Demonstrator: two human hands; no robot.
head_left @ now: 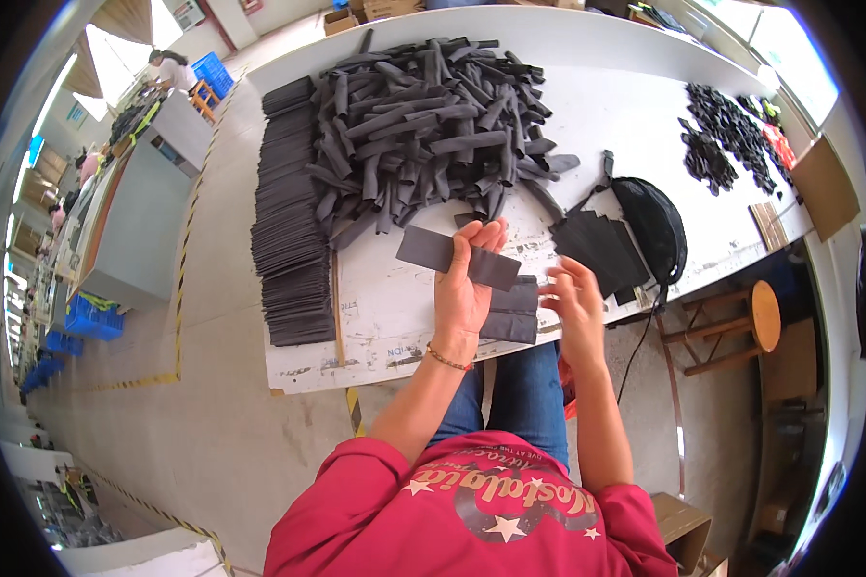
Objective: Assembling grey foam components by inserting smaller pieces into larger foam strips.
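My left hand [464,303] is raised over the table's near edge, its thumb pressing a flat dark grey fabric strip [423,248] against the fingers. Beside it on the right, my right hand [581,306] has its fingers bent and partly apart, with nothing visible in them. Below and between the hands, another dark fabric piece [512,322] lies flat at the table's edge. Just beyond my right hand, several flat black pieces [597,250] are fanned out. Ahead sits a large heap of rolled dark fabric tubes [433,125].
A long stack of flat dark pieces [289,221] lines the white table's [606,115] left side. A rounded black bag [652,226] with a strap is at the right edge. Small black items [731,130] lie far right. A wooden stool [762,317] stands below.
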